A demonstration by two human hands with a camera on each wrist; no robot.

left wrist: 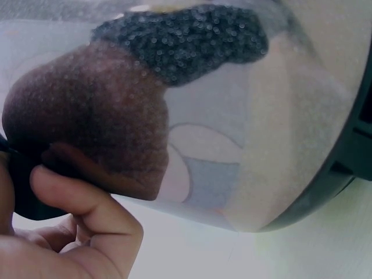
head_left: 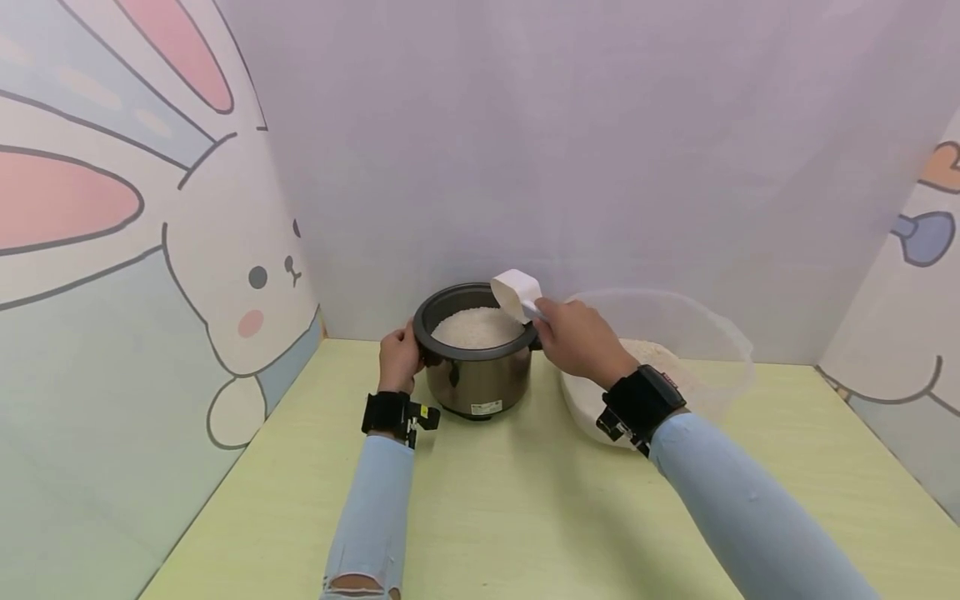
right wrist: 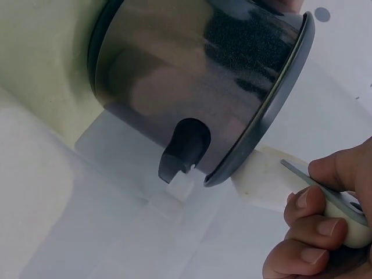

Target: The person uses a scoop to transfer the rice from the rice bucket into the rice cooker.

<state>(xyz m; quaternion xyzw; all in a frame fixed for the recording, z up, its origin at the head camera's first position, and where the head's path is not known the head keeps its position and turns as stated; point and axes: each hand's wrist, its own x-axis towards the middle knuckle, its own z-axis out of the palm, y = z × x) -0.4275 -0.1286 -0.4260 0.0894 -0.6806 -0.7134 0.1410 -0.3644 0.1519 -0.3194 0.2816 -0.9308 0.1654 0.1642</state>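
Note:
A dark metallic rice cooker (head_left: 476, 379), lidless, stands upright at the back of the table. White rice (head_left: 477, 327) fills much of its inside. At the cooker's left side, my left hand (head_left: 397, 358) grips a black side handle (left wrist: 32, 195) with thumb and fingers curled. My right hand (head_left: 581, 340) holds a white scoop (head_left: 517, 292) by its handle. That scoop is tipped over the cooker's right rim, with its mouth toward the left. In the right wrist view, fingers (right wrist: 308, 235) wrap the scoop's grip beside the cooker's rim.
To the right of the cooker is a translucent plastic tub (head_left: 592, 412) holding more white grain, partly behind my right wrist. A pale back wall (head_left: 562, 167) rises just behind both. Rabbit-printed side panels (head_left: 247, 317) border the yellow-green table (head_left: 480, 517).

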